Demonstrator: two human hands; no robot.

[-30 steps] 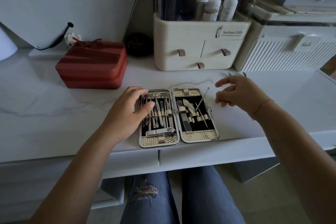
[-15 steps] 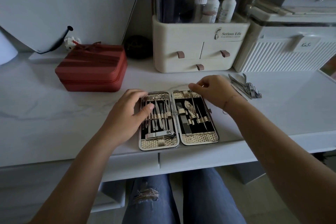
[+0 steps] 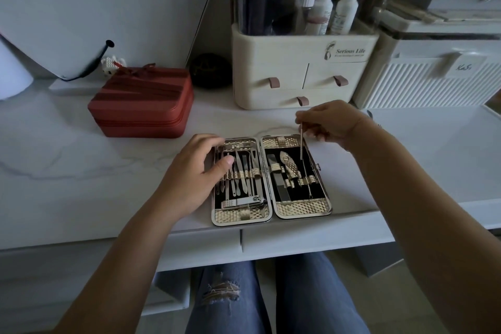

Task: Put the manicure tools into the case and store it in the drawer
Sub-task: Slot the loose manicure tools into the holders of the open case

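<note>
While the left hand (image 3: 195, 171) rests on the left rim of the gold-trimmed, black-lined manicure case (image 3: 303, 207), its fingers loosely bent over the far-left corner and the thumb (image 3: 226, 164) laid flat on the lining, the right hand (image 3: 330, 123) has its fingers (image 3: 300, 117) pinched on the top end of a thin steel pick (image 3: 301, 141). That pick hangs pretty much upright over the far end of the case's right half; can't tell if the tip touches the lining.

Case is lying open flat at the front edge of the white marble-look desk (image 3: 67, 171), roughly the middle. Left half: a row of slim steel tools (image 3: 244, 171) tucked under a gold elastic band, plus a silver nail clipper (image 3: 244, 202) strapped crosswise at the near end. Right half: a flat grey nail file (image 3: 279, 187), a gold-patterned folded tool (image 3: 290, 167) and one fine wire tool (image 3: 307, 182), all in gold loops.

Other containers: a red zipped box with a bow (image 3: 141, 102) towards the far-left, shut. At the back edge, a cream plastic organiser (image 3: 271, 62) with three little drawers closed and white bottles (image 3: 325, 5) standing in its top bin. Just beside it on the right, a white ribbed lidded box (image 3: 433, 87). Two drawer fronts (image 3: 189, 247) sit under the front edge.
</note>
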